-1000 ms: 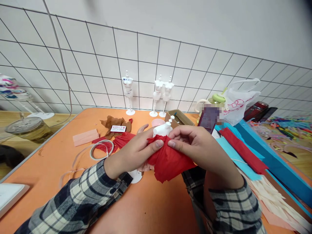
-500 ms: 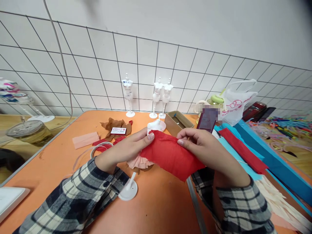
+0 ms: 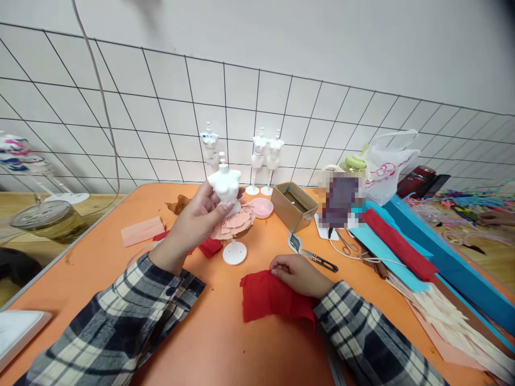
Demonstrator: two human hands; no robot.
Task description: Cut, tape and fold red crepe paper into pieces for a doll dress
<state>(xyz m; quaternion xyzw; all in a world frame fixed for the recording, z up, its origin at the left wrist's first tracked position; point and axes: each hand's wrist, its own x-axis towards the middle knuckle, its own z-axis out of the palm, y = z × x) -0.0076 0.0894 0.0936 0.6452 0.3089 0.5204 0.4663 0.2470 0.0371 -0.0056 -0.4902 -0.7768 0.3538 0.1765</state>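
Note:
My left hand [image 3: 197, 220] is wrapped around the waist of a small white dress-form mannequin [image 3: 225, 182]. The mannequin stands upright or nearly so, with a ruffled pink paper skirt [image 3: 233, 224] below my fingers and a round white base [image 3: 235, 253]. Lower and to the right, my right hand [image 3: 300, 274] pinches the upper edge of a red crepe paper piece [image 3: 265, 297], which lies low over the orange table. Just beyond that hand are black thread snips [image 3: 319, 260] and a grey-white curved tool [image 3: 295, 242].
Three white mannequins stand by the tiled wall, one of them [image 3: 210, 140] behind mine. A cardboard box [image 3: 295, 206] and pink dish [image 3: 262, 208] sit mid-table. Scissors [image 3: 346, 244], a cable and coloured paper strips [image 3: 398, 244] crowd the right. Pink paper [image 3: 142, 231] lies left.
My left hand has let go of the red paper and taken hold of the mannequin, which is now more upright. My right hand has lowered the paper toward the table.

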